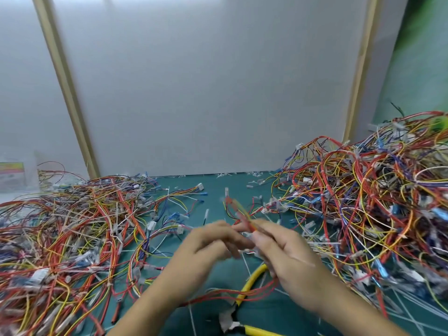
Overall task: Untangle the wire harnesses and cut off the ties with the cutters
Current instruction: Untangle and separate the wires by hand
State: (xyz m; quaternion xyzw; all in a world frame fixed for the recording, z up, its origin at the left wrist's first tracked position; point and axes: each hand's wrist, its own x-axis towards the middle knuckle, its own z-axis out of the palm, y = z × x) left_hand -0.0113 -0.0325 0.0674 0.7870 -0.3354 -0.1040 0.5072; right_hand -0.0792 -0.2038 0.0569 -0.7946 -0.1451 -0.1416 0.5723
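Harness: small bundle of red and yellow wires, held up over the middle of the tabletop; its red tail loops down under the wrists
Right hand: grip pinching the harness between thumb and fingers
Left hand: fingers bent toward the same spot, blurred; cannot tell whether its grip holds the wires
Cutters: yellow handles, lying near the tabletop's front edge, beneath the right hand
Left pile: tangled wires along the left edge
Right pile: taller heap at the right edge
Cut ties: white bits by the back edge
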